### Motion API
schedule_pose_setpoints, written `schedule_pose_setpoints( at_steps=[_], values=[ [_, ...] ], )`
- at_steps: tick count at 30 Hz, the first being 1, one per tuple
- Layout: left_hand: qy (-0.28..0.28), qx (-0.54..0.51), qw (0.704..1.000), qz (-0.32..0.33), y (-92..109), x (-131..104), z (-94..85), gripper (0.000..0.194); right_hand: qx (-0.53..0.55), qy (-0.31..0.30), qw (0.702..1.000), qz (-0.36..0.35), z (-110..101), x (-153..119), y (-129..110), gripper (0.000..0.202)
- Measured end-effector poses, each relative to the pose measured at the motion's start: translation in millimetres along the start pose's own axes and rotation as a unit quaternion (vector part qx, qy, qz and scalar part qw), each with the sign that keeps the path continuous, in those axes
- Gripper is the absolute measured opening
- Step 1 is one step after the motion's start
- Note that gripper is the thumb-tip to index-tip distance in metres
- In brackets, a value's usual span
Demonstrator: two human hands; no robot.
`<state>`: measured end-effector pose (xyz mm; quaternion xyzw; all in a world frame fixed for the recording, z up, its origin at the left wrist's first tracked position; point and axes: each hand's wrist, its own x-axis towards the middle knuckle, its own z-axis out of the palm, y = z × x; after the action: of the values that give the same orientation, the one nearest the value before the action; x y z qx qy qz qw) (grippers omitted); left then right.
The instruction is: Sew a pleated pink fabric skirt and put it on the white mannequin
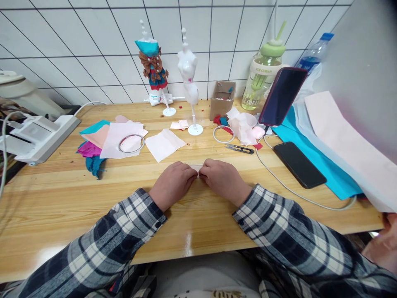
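Note:
Both hands meet at the middle of the wooden table, pinching a small pale piece of paper or cloth (196, 167) between them. My left hand (175, 182) has its fingers closed on the piece's left side. On its right side, the fingers of my right hand (221, 178) are closed too. Much of the piece is hidden by the fingers. Just beyond my hands lies a pale pink square sheet (165, 144). A bare white mannequin (187, 70) stands upright farther back, beside a mannequin dressed in turquoise, brown and red (152, 66).
Layered sheets and a ring (132, 143) lie left. Snips (240, 149), another ring (223, 134), a cardboard box (222, 101) and crumpled pieces (242, 124) are right of centre. Farther right are a flat phone (299, 164), a propped phone (283, 97), a cable and long sheets (350, 128).

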<state>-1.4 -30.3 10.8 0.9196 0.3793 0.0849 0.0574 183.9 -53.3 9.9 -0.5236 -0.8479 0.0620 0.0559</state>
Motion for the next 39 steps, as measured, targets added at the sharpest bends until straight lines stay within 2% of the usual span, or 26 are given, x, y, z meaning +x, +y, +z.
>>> schedule_pose_setpoints(
  at_steps=[4,10,15,18,20,26,34,39],
  values=[
    [0.008,-0.004,1.000,0.011,-0.7,-0.5,0.5,0.023,-0.002,-0.022,1.000,0.017,-2.6,-0.3,-0.6,0.026],
    [-0.008,0.002,1.000,0.006,-1.0,-0.7,1.2,0.026,0.007,-0.017,1.000,0.016,-1.8,-0.5,0.0,0.021],
    [0.007,0.010,0.999,0.038,-1.0,1.1,1.5,0.022,0.002,-0.015,1.000,0.008,-2.0,0.3,0.2,0.024],
    [-0.003,0.020,0.999,0.049,-1.4,1.3,1.8,0.020,0.004,-0.021,1.000,0.011,-1.9,0.4,0.1,0.024],
    [-0.017,0.022,0.999,0.047,-1.6,0.8,1.7,0.020,0.006,-0.019,1.000,0.011,-1.3,-0.1,0.2,0.024],
    [-0.012,0.005,1.000,0.008,-1.0,0.2,1.5,0.023,0.001,-0.002,1.000,0.010,1.5,-1.0,1.4,0.023],
    [-0.008,0.003,0.999,0.048,-1.4,1.6,-0.6,0.024,0.003,-0.009,1.000,0.004,-0.5,-0.4,1.5,0.021],
    [-0.016,0.019,0.999,0.028,-1.4,0.6,-0.4,0.022,0.007,-0.015,1.000,0.023,-0.6,-0.7,0.3,0.020]
  ],
)
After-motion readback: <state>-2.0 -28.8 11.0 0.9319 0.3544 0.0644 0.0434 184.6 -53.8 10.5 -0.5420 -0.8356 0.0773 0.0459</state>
